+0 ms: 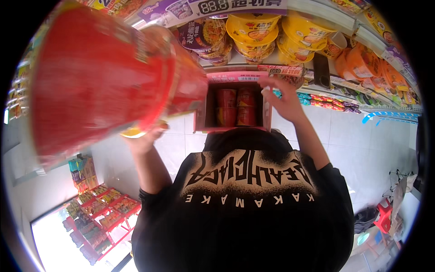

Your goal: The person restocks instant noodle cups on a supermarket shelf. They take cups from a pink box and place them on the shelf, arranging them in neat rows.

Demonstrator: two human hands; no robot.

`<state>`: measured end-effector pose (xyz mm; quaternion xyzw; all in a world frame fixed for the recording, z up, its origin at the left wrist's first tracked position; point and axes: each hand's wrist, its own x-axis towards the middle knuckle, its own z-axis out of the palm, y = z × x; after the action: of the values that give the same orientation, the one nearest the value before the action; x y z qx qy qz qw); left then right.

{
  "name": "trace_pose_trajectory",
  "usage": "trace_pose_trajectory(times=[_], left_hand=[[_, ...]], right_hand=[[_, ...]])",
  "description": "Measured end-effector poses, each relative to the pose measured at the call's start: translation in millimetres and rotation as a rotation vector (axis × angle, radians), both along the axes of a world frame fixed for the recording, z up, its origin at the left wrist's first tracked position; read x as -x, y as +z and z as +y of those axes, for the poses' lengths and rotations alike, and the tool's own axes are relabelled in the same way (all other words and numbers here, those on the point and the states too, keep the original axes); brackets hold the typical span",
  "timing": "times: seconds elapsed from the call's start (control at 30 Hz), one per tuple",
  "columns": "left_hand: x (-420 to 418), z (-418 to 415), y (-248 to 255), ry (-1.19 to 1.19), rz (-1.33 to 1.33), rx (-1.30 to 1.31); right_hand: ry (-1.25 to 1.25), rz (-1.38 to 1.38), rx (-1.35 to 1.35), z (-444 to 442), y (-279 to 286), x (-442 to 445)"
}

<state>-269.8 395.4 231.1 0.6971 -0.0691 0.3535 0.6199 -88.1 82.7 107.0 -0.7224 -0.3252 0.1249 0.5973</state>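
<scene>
My left hand [144, 139] grips red instant noodle cups [98, 78] from below. They are raised close to the camera and blurred, and look like two cups end to end; they hide part of the hand. Before me stands an open pink-red carton [267, 119] with several red noodle cups [227, 98] inside, arranged in two columns. My right hand [280, 97] is at the carton's far right corner, fingers apart and holding nothing. Its fingertips are by the pink upper flap [234, 77]; I cannot tell whether they touch it.
Yellow noodle bowls [253, 32], purple noodle bowls [204, 35] and orange bowls [360, 63] fill the shelf ahead. A dark phone-like object [321, 69] lies at the shelf edge. Blue hooks [390, 116] jut out at right. A red display rack [115, 234] stands behind at left.
</scene>
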Motion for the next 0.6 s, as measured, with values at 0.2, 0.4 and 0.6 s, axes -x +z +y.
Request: trace_pose_trajectory(times=[0.2, 0.4, 0.6], left_hand=[[20.1, -29.0, -75.5, -0.056, 0.396, 0.065], [-0.7, -52.8, -94.6, -0.204, 0.607, 0.075], [-1.4, -59.5, -106.7, -0.331, 0.781, 0.357]], right_hand=[[0.239, -0.046, -0.388, 52.4, 88.5, 5.0], [0.322, 0.309, -0.213, 81.1, 67.4, 25.8], [0.188, 0.551, -0.245, 64.1, 33.1, 43.5]])
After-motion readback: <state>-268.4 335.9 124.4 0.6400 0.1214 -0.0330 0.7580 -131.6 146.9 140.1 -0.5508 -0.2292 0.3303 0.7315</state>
